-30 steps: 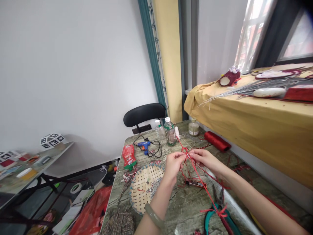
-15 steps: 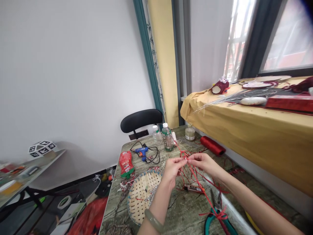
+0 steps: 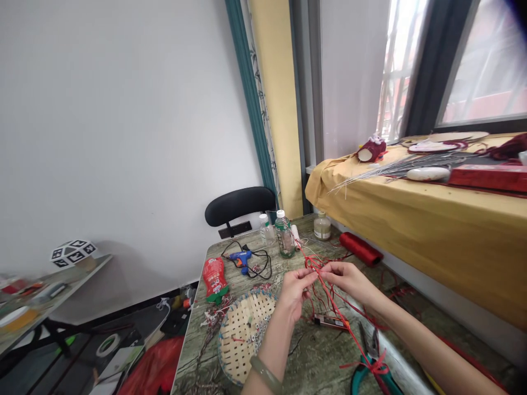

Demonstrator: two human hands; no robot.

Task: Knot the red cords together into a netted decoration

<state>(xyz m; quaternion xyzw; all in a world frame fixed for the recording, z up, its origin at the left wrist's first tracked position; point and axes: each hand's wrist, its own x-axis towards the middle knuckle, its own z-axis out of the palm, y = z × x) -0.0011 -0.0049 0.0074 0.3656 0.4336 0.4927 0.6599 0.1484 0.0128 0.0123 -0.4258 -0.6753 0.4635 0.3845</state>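
Observation:
Red cord (image 3: 344,320) stretches from near the bottles, between my fingers, down to teal-handled pliers (image 3: 373,362), where it is tied in a bow-like knot. My left hand (image 3: 297,288) pinches the cord from the left, a bracelet on its wrist. Opposite it, fingertips nearly touching, my right hand (image 3: 346,278) pinches the same cord. Something small and pale sits at the fingertips, too small to make out. Loose red strands hang below both hands. Under my left forearm, a round woven tray (image 3: 239,321) holds small metal rings.
Beyond the hands stand a green-labelled bottle (image 3: 285,236), a clear bottle (image 3: 265,230) and a jar (image 3: 322,226). A blue glue gun (image 3: 242,260) and red pouch (image 3: 214,277) lie left. A red spool (image 3: 360,249) rests by the yellow-draped ledge (image 3: 411,241). A box cutter (image 3: 331,321) lies below the hands.
The whole view has shifted slightly, with things appearing a little lower and to the right. Both hands keep their pinch on the cord, with only slight finger movement.

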